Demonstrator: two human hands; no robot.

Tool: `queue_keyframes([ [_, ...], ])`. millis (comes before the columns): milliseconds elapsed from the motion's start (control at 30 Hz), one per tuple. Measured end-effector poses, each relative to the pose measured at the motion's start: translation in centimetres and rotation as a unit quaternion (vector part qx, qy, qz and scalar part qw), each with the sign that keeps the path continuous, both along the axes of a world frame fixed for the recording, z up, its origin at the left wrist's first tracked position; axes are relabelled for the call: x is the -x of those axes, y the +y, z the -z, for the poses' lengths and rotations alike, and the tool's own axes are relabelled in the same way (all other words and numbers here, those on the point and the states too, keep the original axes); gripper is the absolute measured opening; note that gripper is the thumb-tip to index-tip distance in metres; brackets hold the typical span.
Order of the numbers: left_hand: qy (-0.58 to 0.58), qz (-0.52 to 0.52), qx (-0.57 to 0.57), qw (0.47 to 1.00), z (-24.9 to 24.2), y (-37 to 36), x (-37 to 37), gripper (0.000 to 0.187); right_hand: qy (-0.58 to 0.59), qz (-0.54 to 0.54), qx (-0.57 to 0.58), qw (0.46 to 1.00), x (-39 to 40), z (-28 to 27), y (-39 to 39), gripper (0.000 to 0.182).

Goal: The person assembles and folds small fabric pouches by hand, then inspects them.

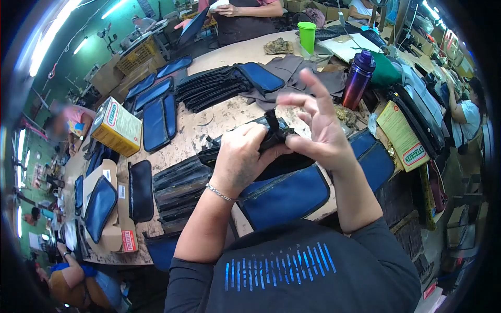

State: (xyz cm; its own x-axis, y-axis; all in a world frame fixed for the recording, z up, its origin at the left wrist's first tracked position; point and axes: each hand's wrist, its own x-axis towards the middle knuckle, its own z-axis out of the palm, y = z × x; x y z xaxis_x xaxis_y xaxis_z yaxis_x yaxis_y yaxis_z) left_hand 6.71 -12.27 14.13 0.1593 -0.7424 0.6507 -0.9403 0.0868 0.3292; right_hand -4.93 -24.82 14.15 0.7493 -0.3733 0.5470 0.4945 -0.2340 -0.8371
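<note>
Gripping a black fabric piece [274,136] above the tabletop [219,117], the left hand [241,159] is closing around it while the right hand [318,128] is pinching its edge, other fingers splaying open, over blue panels [284,197].

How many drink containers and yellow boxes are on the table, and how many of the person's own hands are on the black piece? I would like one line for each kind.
Purple bottle: 1
Green cup: 1
Yellow box: 1
Hands on the black piece: 2, left hand and right hand
Total: 5
</note>
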Motion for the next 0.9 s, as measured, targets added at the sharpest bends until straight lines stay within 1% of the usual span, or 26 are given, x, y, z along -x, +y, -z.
queue_keyframes([
  [33,0.013,-0.012,0.005,1.0,-0.1,0.0,-0.1,0.033,0.002,-0.001,-0.057,0.998,0.1,0.1,-0.6,0.111],
  [67,0.014,-0.011,0.006,1.0,0.0,0.0,-0.3,0.033,-0.005,0.005,-0.123,0.992,0.4,0.3,-1.2,0.12],
  [133,0.01,-0.023,0.016,1.0,0.1,0.1,-1.0,0.036,0.009,0.008,-0.112,0.994,1.0,1.8,-2.6,0.12],
  [200,0.015,-0.034,0.004,0.999,0.1,0.2,-1.3,0.036,0.053,-0.096,-0.111,0.988,1.6,3.5,-2.5,0.113],
  [233,0.014,-0.031,0.022,0.999,0.1,0.0,-1.4,0.037,0.086,-0.129,-0.114,0.981,1.4,4.5,-1.9,0.102],
  [267,0.014,-0.028,0.04,0.999,0.2,-0.2,-1.4,0.037,0.097,-0.156,-0.177,0.967,0.9,5.0,-0.6,0.083],
  [300,0.017,-0.029,0.039,0.999,0.1,-0.3,-1.5,0.037,0.132,-0.072,-0.132,0.98,0.5,6.4,0.1,0.054],
  [333,-0.003,-0.035,0.01,0.999,-0.1,-0.3,-1.5,0.04,0.134,-0.073,-0.132,0.979,0.0,7.8,0.6,0.054],
  [367,-0.023,-0.042,-0.019,0.999,-0.3,-0.2,-1.6,0.046,0.08,-0.072,-0.208,0.972,-0.6,9.1,1.0,0.042],
  [400,-0.023,-0.045,-0.019,0.999,-0.5,-0.2,-1.6,0.046,0.023,-0.072,-0.282,0.956,-1.2,9.4,1.6,0.03],
  [433,-0.055,-0.058,0.014,0.997,-0.9,-0.1,-1.6,0.058,-0.021,-0.071,-0.327,0.942,-1.6,9.2,2.1,0.022],
  [467,-0.088,-0.071,0.047,0.992,-1.2,0.1,-1.6,0.073,-0.021,-0.076,-0.327,0.942,-2.0,8.8,2.3,0.022],
  [500,-0.107,-0.119,-0.011,0.987,-1.6,1.0,-1.7,0.093,-0.044,-0.059,-0.361,0.93,-2.4,8.6,2.4,0.023],
  [533,-0.136,-0.169,-0.016,0.976,-2.1,1.7,-1.5,0.095,-0.066,-0.04,-0.394,0.916,-2.7,8.4,2.4,0.024],
  [600,-0.087,-0.141,0.017,0.986,-1.9,2.9,-2.8,0.095,-0.073,-0.049,-0.407,0.909,-2.8,8.4,2.0,0.024],
  [633,-0.025,-0.099,0.056,0.993,-1.6,3.3,-3.2,0.085,-0.078,-0.041,-0.396,0.914,-2.9,8.4,1.8,0.024],
  [667,-0.025,-0.098,0.056,0.993,-1.3,3.5,-3.4,0.085,-0.082,-0.034,-0.385,0.919,-2.9,8.6,1.7,0.024],
  [733,-0.051,-0.111,0.017,0.992,-0.8,3.9,-3.4,0.072,-0.081,-0.026,-0.384,0.919,-3.0,8.9,1.4,0.024],
  [767,-0.062,-0.127,0.007,0.99,-0.8,4.1,-3.2,0.063,-0.08,-0.02,-0.383,0.92,-3.1,9.0,1.3,0.024],
  [800,-0.061,-0.132,0.01,0.989,-0.5,4.2,-3.4,0.063,-0.079,-0.024,-0.38,0.921,-3.1,9.0,1.3,0.024],
  [867,0.024,-0.165,0.047,0.985,1.0,4.4,-4.3,0.056,-0.097,-0.001,-0.369,0.924,-2.8,9.2,1.5,0.024],
  [900,0.16,-0.134,0.092,0.974,3.1,4.3,-5.0,0.047,-0.115,0.008,-0.356,0.927,-2.6,9.3,1.7,0.024],
])
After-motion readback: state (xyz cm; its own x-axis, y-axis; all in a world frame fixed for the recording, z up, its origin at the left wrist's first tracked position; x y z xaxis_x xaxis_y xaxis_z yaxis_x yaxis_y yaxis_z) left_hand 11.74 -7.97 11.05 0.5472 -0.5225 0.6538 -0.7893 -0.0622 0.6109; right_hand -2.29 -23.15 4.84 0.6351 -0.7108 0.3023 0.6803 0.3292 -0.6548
